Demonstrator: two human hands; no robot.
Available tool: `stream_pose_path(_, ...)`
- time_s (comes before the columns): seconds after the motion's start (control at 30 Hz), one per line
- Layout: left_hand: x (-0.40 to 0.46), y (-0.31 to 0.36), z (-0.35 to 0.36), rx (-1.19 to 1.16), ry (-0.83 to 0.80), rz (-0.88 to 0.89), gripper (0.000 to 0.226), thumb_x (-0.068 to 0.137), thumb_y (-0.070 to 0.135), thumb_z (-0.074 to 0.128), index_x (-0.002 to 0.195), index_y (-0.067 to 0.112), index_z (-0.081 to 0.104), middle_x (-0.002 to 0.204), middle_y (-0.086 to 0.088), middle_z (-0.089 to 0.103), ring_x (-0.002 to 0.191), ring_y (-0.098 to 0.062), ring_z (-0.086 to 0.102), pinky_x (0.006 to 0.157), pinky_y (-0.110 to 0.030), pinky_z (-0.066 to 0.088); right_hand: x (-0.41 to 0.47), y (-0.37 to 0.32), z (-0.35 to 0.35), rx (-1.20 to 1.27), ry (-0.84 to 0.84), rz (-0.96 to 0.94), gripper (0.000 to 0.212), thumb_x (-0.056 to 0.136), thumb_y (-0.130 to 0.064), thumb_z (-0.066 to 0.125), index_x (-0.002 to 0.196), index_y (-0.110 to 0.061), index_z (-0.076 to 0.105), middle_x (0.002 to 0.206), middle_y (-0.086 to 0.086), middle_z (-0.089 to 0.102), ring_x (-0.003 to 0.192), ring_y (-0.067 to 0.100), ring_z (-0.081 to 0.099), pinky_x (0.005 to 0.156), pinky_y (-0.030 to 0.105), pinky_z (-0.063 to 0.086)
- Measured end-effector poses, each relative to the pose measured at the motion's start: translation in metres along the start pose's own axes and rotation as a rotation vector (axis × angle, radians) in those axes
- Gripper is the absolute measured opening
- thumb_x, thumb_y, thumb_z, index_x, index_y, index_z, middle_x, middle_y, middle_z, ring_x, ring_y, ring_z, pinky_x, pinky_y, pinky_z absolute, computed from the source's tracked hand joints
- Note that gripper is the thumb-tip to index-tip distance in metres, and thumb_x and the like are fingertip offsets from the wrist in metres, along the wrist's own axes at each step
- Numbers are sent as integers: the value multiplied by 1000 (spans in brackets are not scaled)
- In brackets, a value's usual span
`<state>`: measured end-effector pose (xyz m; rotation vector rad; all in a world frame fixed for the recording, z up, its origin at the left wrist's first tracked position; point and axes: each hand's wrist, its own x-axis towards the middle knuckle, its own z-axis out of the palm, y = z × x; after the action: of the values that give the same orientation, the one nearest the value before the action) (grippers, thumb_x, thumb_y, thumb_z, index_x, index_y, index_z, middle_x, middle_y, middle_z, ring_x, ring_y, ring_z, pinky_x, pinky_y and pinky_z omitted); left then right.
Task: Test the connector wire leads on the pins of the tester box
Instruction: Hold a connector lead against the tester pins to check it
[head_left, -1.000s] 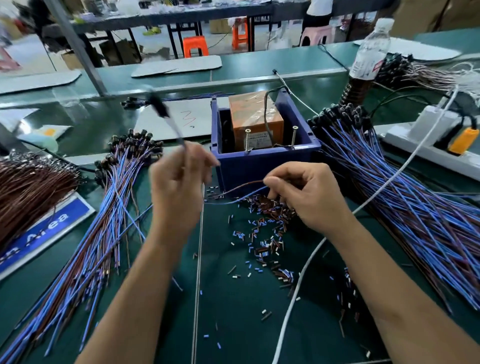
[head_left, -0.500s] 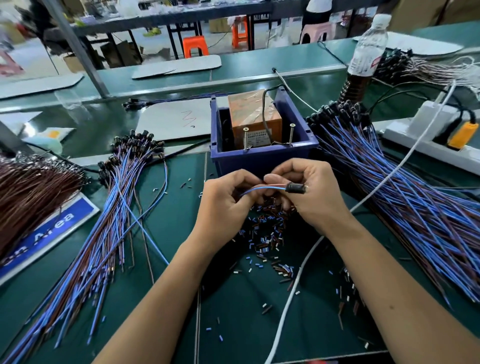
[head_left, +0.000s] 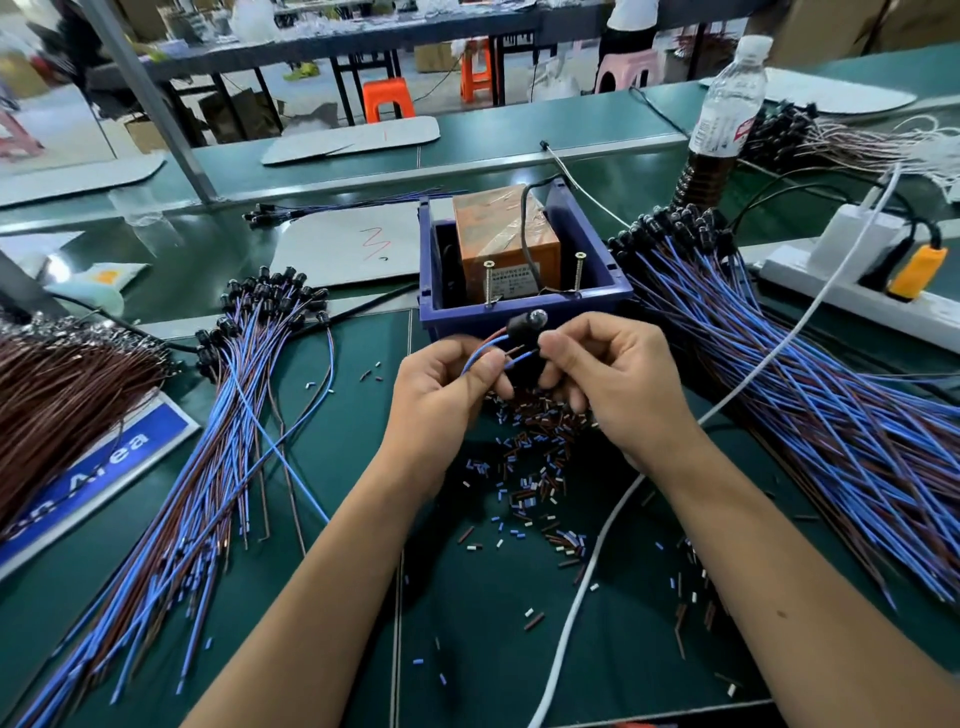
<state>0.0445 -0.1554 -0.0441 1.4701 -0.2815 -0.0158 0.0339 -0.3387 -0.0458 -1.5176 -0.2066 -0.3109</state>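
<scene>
The tester box (head_left: 524, 312) is a blue plastic bin holding an orange block, with two upright screw pins (head_left: 488, 283) near its front wall. Just in front of the bin, both hands hold one connector wire (head_left: 524, 326) with a black head and a blue and a brown lead. My left hand (head_left: 441, 395) pinches the looped leads. My right hand (head_left: 613, 384) pinches the lead ends beside the black head. The leads are below the pins and do not touch them.
A pile of blue-brown wires (head_left: 218, 467) lies at the left, a larger pile (head_left: 805, 374) at the right. Cut insulation bits (head_left: 524, 467) litter the green mat. A white cable (head_left: 597, 545), a power strip (head_left: 857, 280) and a bottle (head_left: 722, 114) sit at the right.
My left hand dropped a wire on the left pile and came to the centre. Both hands now hold one wire, raised closer to the bin's front, its black head turned upward.
</scene>
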Motion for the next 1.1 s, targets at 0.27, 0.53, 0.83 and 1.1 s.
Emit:
stream_pose_path(0.27,1,3,-3,19,25,18,15,89,24,67,76,22,74,66,-2,65,42,-5,35,42,-14,29,-3,-2,1,-38,16,-17,11,95,-23,74,96,-13,78,70,6,72,43,6,48,43,21,41)
stream_pose_path(0.53,-3,0,6,3,20,115,20,96,12,65,82,-2,69,65,4,68,47,2,53,52,-6,41,-12,-1,20,131,-19,54,2,90,-9,79,92,-10,78,75,11,76,59,7,67,49,16,47)
stream_pose_path(0.83,-10,2,17,149,404,394,11,99,13,69,89,13,75,77,-6,72,70,-9,67,67,-18,51,-6,-13,12,244,111,-118,11,104,-9,58,94,-12,59,97,15,77,36,15,39,47,28,48)
stream_pose_path(1.1,-7,4,16,107,495,341,3,102,16,65,102,13,66,69,-3,75,66,-16,70,67,-24,44,-7,-8,4,-229,535,-250,8,100,-17,70,102,-14,77,78,-2,75,65,13,70,59,28,54)
